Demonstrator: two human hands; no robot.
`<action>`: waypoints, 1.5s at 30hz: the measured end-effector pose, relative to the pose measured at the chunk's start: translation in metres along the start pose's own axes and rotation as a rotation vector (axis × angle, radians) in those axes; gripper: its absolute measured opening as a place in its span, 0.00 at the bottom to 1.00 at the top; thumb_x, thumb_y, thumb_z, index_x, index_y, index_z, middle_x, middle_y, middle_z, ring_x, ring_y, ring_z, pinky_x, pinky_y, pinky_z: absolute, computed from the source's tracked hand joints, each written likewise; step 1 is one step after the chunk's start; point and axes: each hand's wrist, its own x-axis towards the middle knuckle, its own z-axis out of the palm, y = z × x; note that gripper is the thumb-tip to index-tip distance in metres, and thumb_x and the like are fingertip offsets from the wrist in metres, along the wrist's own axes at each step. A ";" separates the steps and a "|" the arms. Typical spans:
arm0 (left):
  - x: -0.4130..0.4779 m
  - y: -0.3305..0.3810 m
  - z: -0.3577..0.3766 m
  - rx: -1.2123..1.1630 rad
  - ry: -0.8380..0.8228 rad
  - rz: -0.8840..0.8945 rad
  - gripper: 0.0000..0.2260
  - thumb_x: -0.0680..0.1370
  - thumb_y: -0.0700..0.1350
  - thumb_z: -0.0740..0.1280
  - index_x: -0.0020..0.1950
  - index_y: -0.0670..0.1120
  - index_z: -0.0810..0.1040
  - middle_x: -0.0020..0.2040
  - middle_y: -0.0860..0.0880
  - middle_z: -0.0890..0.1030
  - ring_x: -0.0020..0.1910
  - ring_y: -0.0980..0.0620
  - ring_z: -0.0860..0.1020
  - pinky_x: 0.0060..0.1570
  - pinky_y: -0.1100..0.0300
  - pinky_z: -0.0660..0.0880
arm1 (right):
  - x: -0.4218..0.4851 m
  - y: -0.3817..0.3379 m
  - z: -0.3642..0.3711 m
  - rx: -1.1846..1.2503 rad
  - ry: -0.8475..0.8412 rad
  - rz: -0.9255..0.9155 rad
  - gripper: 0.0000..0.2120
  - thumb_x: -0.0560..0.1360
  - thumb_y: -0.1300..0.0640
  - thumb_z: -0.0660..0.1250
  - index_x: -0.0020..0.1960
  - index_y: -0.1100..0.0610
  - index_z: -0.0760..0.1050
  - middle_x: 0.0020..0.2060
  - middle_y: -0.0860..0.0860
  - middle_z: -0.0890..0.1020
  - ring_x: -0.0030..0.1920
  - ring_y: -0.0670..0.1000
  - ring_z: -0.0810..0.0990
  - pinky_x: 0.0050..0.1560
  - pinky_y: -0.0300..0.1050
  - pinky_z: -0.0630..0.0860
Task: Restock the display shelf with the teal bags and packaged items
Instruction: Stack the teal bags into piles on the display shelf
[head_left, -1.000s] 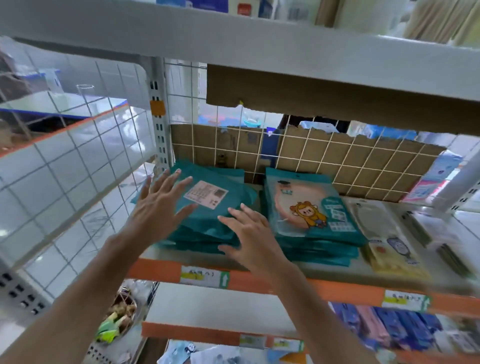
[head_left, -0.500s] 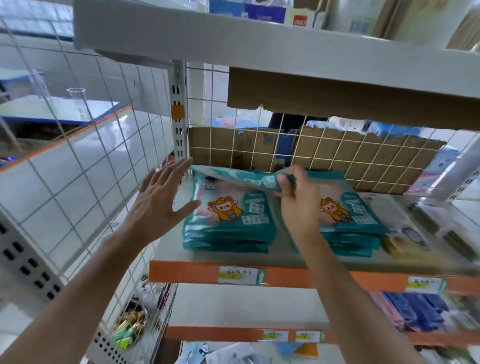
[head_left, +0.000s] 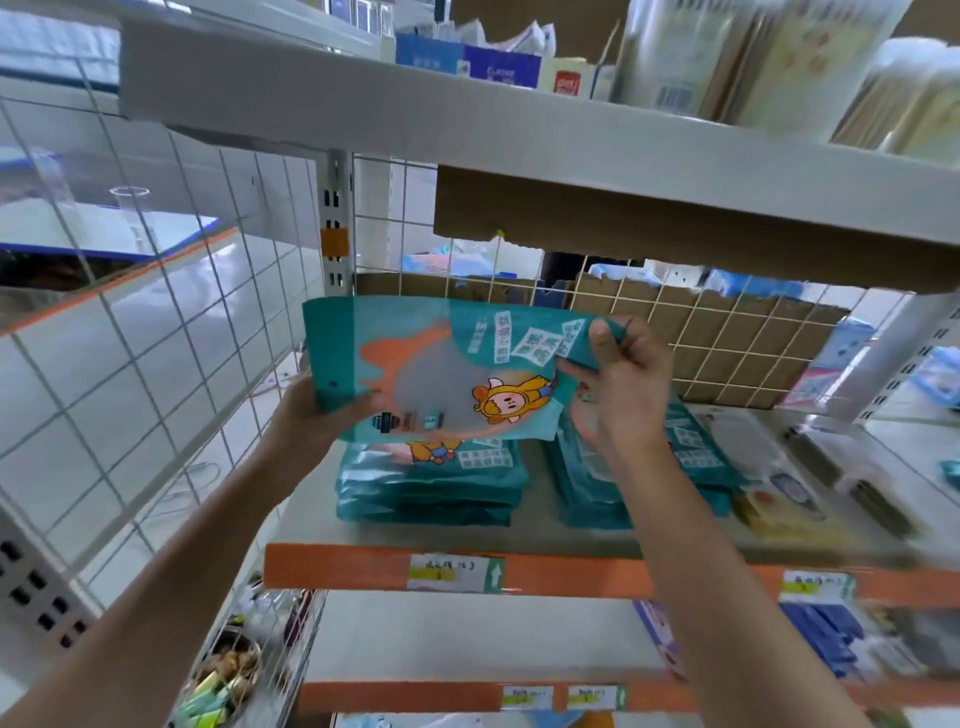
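A teal bag (head_left: 415, 358) with an orange cartoon figure and a clear window hangs tilted in the air above the shelf (head_left: 374, 566). My left hand (head_left: 306, 410) grips its lower left edge from underneath. My right hand (head_left: 618, 379) pinches its upper right corner between thumb and fingers. Directly below lies a stack of like teal bags (head_left: 431, 483) on the shelf. A second stack of teal bags (head_left: 691, 457) sits to its right, partly hidden by my right forearm.
A white wire grid (head_left: 171, 332) walls off the left side, and a grid backed with cardboard (head_left: 727, 332) closes the rear. The upper shelf (head_left: 519, 130) hangs low overhead. Flat packaged items (head_left: 779, 493) lie at the right. A lower shelf (head_left: 821, 634) holds blue packs.
My right hand has lifted the top teal bag off the left stack and raised it. My left hand, open half a second ago, now grips the bag's left edge.
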 end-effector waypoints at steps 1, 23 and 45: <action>0.000 0.003 0.000 -0.048 -0.005 -0.019 0.08 0.70 0.37 0.69 0.46 0.46 0.76 0.39 0.55 0.83 0.40 0.58 0.82 0.36 0.66 0.78 | 0.001 -0.002 -0.001 -0.008 -0.002 0.015 0.11 0.79 0.64 0.60 0.37 0.57 0.69 0.39 0.52 0.79 0.46 0.52 0.81 0.32 0.35 0.77; 0.061 0.098 0.007 0.754 -0.119 0.154 0.12 0.74 0.41 0.69 0.57 0.43 0.79 0.34 0.55 0.76 0.31 0.61 0.75 0.32 0.69 0.67 | 0.007 -0.004 -0.039 -0.613 -0.966 0.138 0.11 0.70 0.60 0.73 0.50 0.51 0.77 0.48 0.46 0.83 0.50 0.44 0.82 0.52 0.42 0.78; 0.035 -0.014 0.025 0.287 -0.195 -0.542 0.18 0.81 0.46 0.57 0.72 0.47 0.65 0.62 0.46 0.71 0.50 0.54 0.73 0.51 0.57 0.73 | -0.012 0.058 -0.036 -0.087 -0.407 0.674 0.06 0.74 0.65 0.65 0.51 0.60 0.76 0.50 0.56 0.83 0.51 0.55 0.81 0.52 0.49 0.78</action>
